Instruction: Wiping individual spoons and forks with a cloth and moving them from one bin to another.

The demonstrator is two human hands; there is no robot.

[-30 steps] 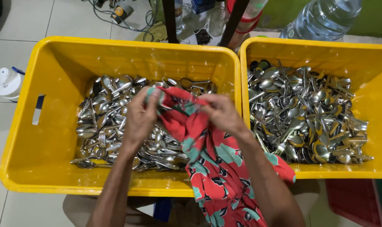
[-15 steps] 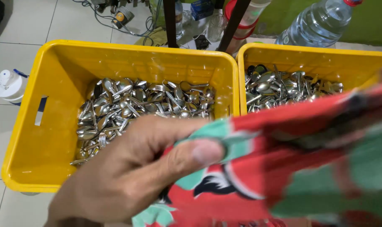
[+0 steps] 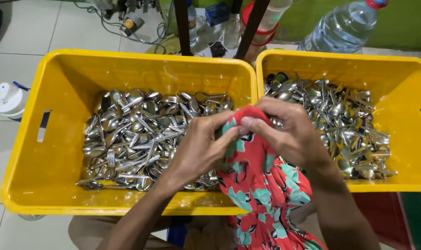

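Note:
Both my hands pinch the top of a red cloth with green flowers [image 3: 256, 180] that hangs down toward my lap. My left hand [image 3: 201, 148] grips its left side and my right hand [image 3: 289, 129] grips its right side, thumbs almost touching. They hover over the gap between two yellow crates. The left crate [image 3: 48, 153] holds a heap of steel spoons and forks [image 3: 136, 134]. The right crate [image 3: 405, 83] holds another pile of spoons [image 3: 344, 120]. Whether anything is wrapped inside the cloth is hidden.
A big clear water bottle [image 3: 344, 28] lies behind the right crate. A white lidded container [image 3: 6, 99] stands on the tiled floor at the left. Dark table legs [image 3: 182, 23], cables and small jars crowd the floor behind the crates.
The cloth was lifted close to the camera half a second ago, with my left hand filling the view. Now both hands and the cloth are back down between the crates.

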